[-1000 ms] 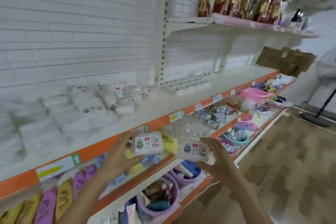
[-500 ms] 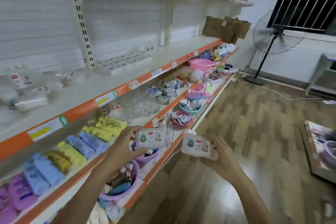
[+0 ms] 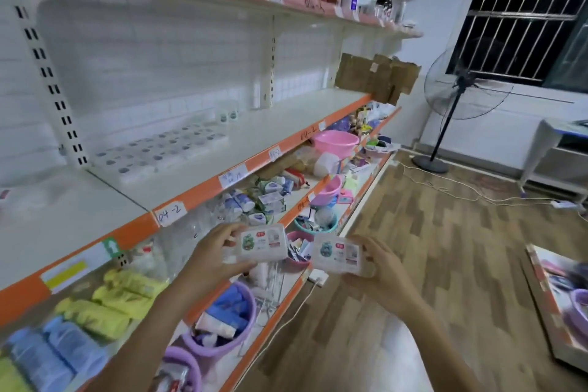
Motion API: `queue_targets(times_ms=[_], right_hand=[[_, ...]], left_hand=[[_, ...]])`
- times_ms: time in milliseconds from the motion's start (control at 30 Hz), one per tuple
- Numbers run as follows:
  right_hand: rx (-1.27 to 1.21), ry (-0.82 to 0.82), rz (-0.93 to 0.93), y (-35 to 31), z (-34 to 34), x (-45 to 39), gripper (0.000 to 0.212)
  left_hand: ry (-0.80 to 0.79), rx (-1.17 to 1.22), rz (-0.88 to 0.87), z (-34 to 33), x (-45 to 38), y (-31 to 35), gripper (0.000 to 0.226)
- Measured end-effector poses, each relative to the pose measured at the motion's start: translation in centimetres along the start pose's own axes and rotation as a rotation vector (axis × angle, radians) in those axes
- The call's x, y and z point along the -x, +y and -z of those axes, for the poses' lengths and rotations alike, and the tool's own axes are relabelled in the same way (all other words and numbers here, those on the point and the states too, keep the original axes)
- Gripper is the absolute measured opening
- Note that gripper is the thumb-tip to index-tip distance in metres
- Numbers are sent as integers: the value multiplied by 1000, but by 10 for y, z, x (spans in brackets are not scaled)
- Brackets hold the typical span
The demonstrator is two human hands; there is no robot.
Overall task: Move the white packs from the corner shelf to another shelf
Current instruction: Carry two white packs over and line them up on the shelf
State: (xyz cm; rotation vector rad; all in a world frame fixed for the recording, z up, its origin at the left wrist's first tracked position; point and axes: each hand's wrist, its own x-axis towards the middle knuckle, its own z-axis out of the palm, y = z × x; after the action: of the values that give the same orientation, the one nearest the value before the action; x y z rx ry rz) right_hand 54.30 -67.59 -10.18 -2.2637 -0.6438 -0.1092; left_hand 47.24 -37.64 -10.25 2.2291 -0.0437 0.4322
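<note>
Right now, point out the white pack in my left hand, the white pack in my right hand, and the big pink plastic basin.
White pack in left hand point(image 3: 261, 242): head view, label face.
White pack in right hand point(image 3: 339, 253): head view, label face.
Pink plastic basin point(image 3: 336, 142): head view, front wall.

we're seeing two bare forearms coming in from the bottom edge, no sleeves showing, left hand point(image 3: 210, 259) and right hand point(image 3: 383, 274) both ungloved, we're spotting no rings, watch or wristbands, fingernails showing short, motion blur softening finer detail
</note>
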Motion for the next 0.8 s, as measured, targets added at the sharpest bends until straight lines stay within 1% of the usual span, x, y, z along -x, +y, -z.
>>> queue_targets(times_ms=[100,200,367,467,567,667,800], right_hand=[[-11,-3,34,11,-1,-57,67],[-3,-10,85,20,-4,-111,66],[-22,-71,154,26,-13,-201,70],[-21,-126,236,27,-24,-260,71],[-39,-167,334,25,-37,-321,71],[-101,-237,425,15,-50,-378,68],[-148,-421,525,4,-76,-443,66]], left_hand=[[50,-28,39,7,-50,-14,58],[82,-88,32,15,-93,-24,57],[167,-121,61,31,-148,-43,59],[224,-129,104,39,-174,-55,60],[300,-192,156,47,-200,-67,58],[355,-267,236,56,-224,-78,59],[404,-342,383,63,-244,-92,63]])
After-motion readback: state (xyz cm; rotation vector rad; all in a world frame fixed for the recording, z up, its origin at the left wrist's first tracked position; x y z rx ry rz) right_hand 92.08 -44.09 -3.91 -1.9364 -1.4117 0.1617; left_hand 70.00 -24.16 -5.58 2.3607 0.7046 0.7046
